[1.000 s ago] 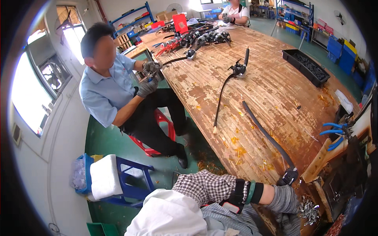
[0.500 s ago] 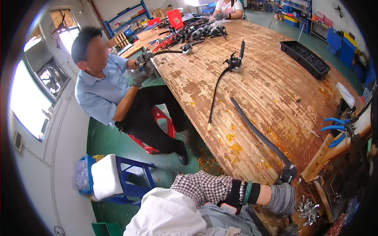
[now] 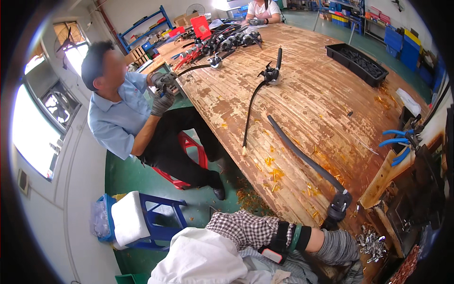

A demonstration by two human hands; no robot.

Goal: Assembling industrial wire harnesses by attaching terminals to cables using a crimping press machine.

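My left hand (image 3: 336, 247), in a grey knit glove, reaches over the table's near edge beside a pile of small silvery metal pieces (image 3: 372, 244). Its fingers are turned away and hidden. Lower down, a second patch of grey glove shows, apparently my right hand (image 3: 353, 273), with its fingers not readable. Just beyond my left glove lies a dark fitting (image 3: 337, 207). A long black sleeved cable (image 3: 305, 156) runs from it across the wooden table (image 3: 222, 102); whether my glove touches the fitting I cannot tell.
Blue-handled pliers (image 3: 396, 142) sit by a dark machine on the right. A black cable assembly (image 3: 270, 75) lies mid-table, and a black tray (image 3: 357, 64) of dark parts stands beyond. At the left a seated co-worker (image 3: 116, 102) handles a cable. A blue stool (image 3: 163, 215) stands nearby.
The view has shifted slightly, moving the table leftward in the picture. My left glove has moved a little to the right against the table, and more of the lower glove shows.
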